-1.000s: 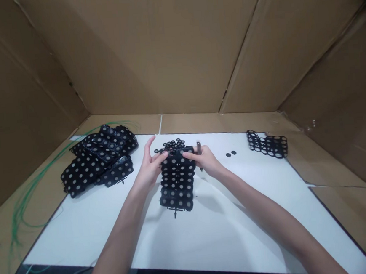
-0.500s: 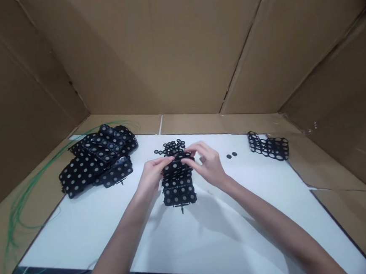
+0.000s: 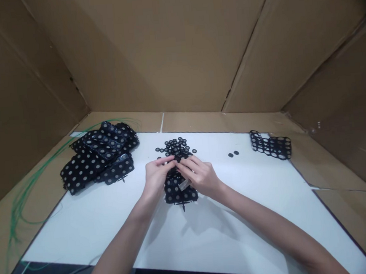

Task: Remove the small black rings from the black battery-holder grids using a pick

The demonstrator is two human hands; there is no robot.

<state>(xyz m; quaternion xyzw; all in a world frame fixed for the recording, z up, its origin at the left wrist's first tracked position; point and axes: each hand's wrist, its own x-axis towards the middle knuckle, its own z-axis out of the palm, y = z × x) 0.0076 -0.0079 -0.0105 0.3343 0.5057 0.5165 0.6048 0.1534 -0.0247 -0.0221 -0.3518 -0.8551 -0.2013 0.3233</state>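
Note:
A black sheet with rows of pale round dots (image 3: 174, 192) hangs just above the white board, a small black tab at its lower edge. Thumb and fingers of my left hand (image 3: 156, 175) pinch its upper left part. My right hand (image 3: 201, 173) is closed at the sheet's upper part, its fingertips close to the left ones. From under the right palm sticks out a slim, shiny tool (image 3: 184, 185); its kind is unclear. Small black rings (image 3: 175, 146) lie heaped just beyond the fingers. The fingertips hide the sheet's upper edge.
Several black dotted sheets (image 3: 98, 156) are piled at the left, beside thin green strands (image 3: 25, 191). Two black discs (image 3: 233, 154) and a black lattice of rings (image 3: 270, 145) lie at the right. Cardboard walls (image 3: 163, 50) enclose the white board (image 3: 257, 241).
Both hands have drawn together at the sheet's upper part. My right hand has turned inward, and the tool now points down over the sheet. More loose rings show behind it.

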